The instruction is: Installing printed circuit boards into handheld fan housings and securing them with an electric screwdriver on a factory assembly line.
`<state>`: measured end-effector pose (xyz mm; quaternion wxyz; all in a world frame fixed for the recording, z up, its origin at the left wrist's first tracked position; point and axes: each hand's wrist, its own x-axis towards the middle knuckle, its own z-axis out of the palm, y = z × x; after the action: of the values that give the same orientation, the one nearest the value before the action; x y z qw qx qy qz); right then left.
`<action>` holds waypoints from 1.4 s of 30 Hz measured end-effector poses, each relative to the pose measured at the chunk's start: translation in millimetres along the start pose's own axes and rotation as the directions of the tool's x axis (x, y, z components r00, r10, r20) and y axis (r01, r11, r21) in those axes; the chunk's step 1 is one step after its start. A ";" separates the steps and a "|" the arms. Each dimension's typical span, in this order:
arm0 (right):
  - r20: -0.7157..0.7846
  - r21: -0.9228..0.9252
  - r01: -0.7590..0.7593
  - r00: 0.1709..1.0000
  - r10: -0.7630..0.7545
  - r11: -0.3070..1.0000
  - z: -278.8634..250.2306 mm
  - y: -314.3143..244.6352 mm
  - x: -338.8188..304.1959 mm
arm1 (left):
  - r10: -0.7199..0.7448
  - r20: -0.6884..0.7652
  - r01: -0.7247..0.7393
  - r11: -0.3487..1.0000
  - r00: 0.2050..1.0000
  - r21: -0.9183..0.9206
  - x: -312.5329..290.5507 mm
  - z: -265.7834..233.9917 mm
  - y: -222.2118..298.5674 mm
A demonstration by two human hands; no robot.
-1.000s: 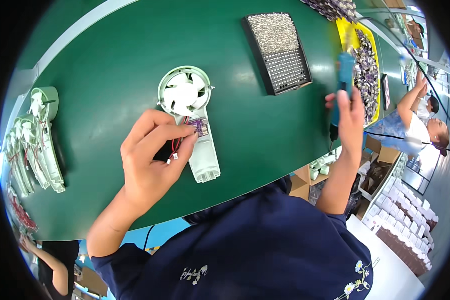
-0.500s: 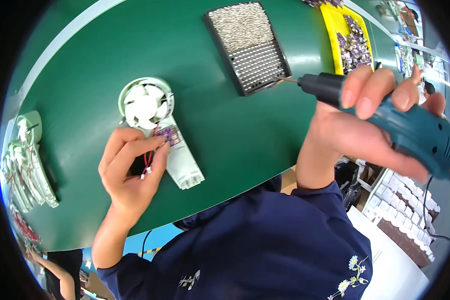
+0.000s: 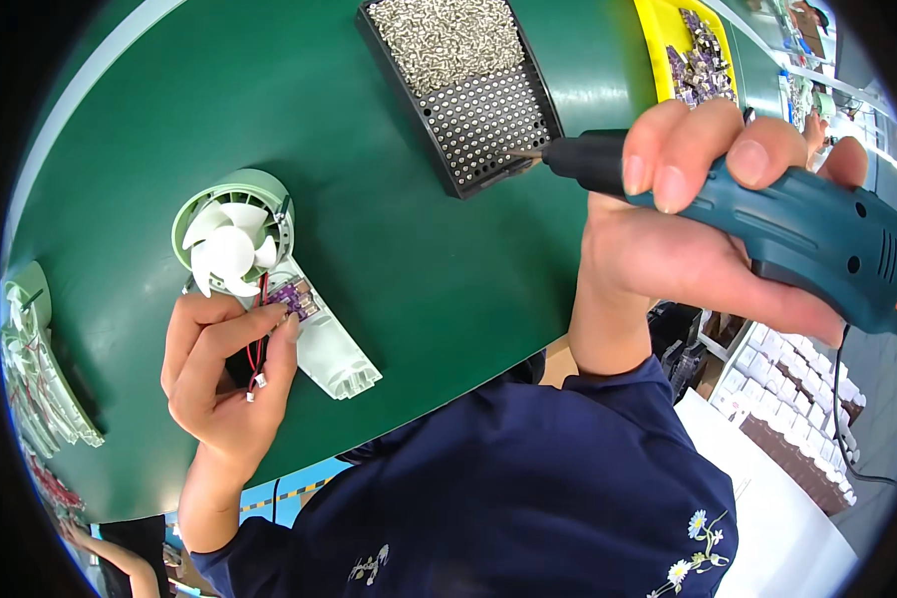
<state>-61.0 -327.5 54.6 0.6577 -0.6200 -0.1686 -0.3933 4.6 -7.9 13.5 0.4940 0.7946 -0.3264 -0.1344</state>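
My right hand point(image 3: 678, 239) is wrapped round a teal electric screwdriver point(image 3: 807, 234) with a black nose. Its thin bit point(image 3: 526, 153) points left and reaches over the lower rows of a black screw tray point(image 3: 448, 169). Whether a screw sits on the tip is too small to tell. At the left, my left hand point(image 3: 219, 369) pinches a small purple circuit board point(image 3: 294, 297) between thumb and forefinger. That board rests on the pale green handle of an opened handheld fan point(image 3: 334, 349). White blades point(image 3: 227, 254) show in its round head, and red and black wires point(image 3: 259, 339) hang beside my fingers.
Loose screws point(image 3: 448, 45) heap at the tray's far end. Beyond it, a yellow bin point(image 3: 658, 45) holds many purple boards. More fan shells point(image 3: 50, 369) lie at the green table's left edge, near another person's arm point(image 3: 120, 558). A black cord point(image 3: 837, 409) trails from the screwdriver.
My right hand has moved left with the screwdriver, and its bit now reaches further over the tray's rows. The view has shifted; my left hand still pinches the circuit board at the fan.
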 end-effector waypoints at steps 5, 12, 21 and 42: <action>0.025 -0.025 -0.014 1.000 0.015 1.000 -0.7 5.4 0.9 | 0.017 -0.004 -0.017 1.000 1.000 -0.001 -0.7 0.3 -3.0; -0.019 -0.023 0.057 0.998 -0.058 0.998 18.6 7.2 -3.5 | 0.033 -0.040 -0.035 0.998 0.999 -0.048 2.4 5.2 -3.1; 0.033 0.129 0.022 0.999 -0.027 0.991 50.3 -35.1 13.0 | 0.117 -0.168 -0.125 0.992 0.979 -0.035 6.9 8.8 -3.1; 0.448 0.129 -0.158 0.890 0.084 0.979 121.9 -19.3 -13.2 | 0.132 -0.200 -0.157 0.981 0.971 -0.114 4.6 16.6 -9.6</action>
<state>-51.0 -206.3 79.7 0.6740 -0.6465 -0.3054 -0.1858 2.9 -19.6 -2.3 0.5819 0.7443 -0.3251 -0.0415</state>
